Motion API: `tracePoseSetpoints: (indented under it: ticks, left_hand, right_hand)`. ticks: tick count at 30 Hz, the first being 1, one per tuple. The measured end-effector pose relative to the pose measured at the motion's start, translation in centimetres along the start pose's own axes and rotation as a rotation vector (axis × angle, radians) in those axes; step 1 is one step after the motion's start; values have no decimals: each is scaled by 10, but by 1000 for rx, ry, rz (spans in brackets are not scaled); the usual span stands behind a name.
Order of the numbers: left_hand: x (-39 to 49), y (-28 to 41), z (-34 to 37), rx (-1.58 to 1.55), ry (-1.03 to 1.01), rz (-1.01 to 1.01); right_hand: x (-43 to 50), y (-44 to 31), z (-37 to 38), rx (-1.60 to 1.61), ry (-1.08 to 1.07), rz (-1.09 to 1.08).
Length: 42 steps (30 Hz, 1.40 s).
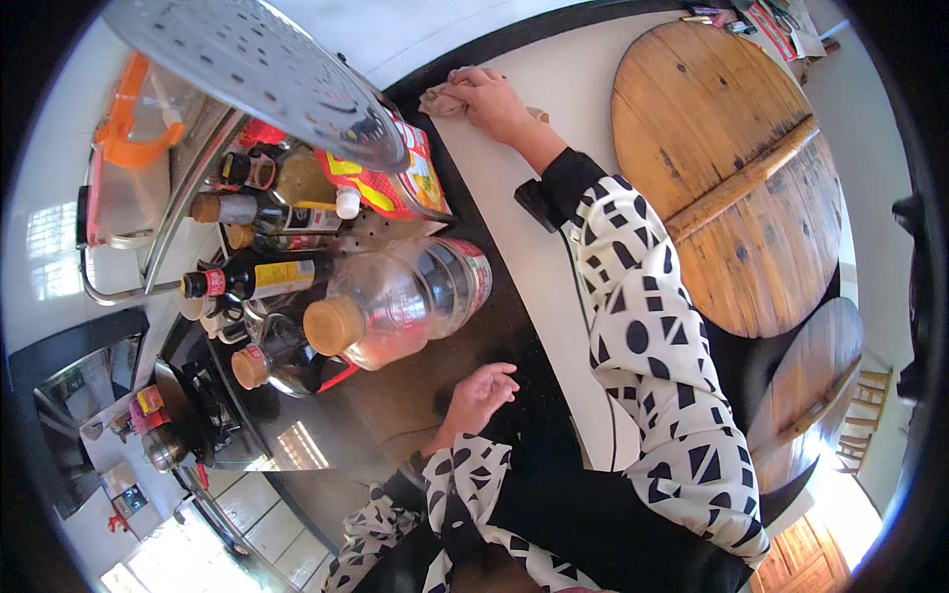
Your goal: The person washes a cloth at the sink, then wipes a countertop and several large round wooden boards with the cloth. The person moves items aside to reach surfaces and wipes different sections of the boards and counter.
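Observation:
A crumpled brownish cloth [443,102] lies at the back of the white countertop [571,81], and my right hand [491,100] presses on it with bent fingers. My left hand [480,393] hovers over the dark counter edge, fingers loosely curled and holding nothing. Left of it stands a large clear plastic bottle [415,296] with an orange-brown cap. Beneath my right forearm a black cable runs from a small black object [537,204] on the white surface.
Sauce bottles [282,277], a red and yellow food packet [430,174] and a metal rack [178,200] crowd the left. A perforated metal piece [259,74] hangs above. Round wooden lids [712,148] [801,408] with bar handles stand at the right. A gas stove [211,400] sits lower left.

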State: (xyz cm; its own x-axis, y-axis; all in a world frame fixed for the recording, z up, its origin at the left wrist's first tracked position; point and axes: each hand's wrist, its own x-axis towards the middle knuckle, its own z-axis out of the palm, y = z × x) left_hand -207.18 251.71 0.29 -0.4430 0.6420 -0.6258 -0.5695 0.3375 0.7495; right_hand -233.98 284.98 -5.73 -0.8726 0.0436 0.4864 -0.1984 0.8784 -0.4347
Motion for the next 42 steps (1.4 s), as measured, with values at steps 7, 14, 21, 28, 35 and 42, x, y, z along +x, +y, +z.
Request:
tracePoseSetpoints:
  ticks: [7, 14, 21, 28, 35, 42]
  left_hand:
    - [2, -4, -8, -75, 20, 68]
    - [-17, -17, -32, -102, 163, 176]
    - [-74, -47, -66, -112, 229, 212]
    - [-154, -80, -120, -302, 469, 293]
    - [-218, -130, -158, -458, 708, 311]
    - [-268, -174, -181, -573, 872, 360]
  right_hand:
    - [-140, -78, -70, 168, -114, 118]
    - [-289, -245, -116, 201, -162, 280]
    - [-345, -339, -128, 651, -506, 498]
    - [-278, -264, -104, -47, -38, 670]
    - [-278, -374, 16, -255, -144, 481]
    - [-187, -456, 136, -112, -95, 344]
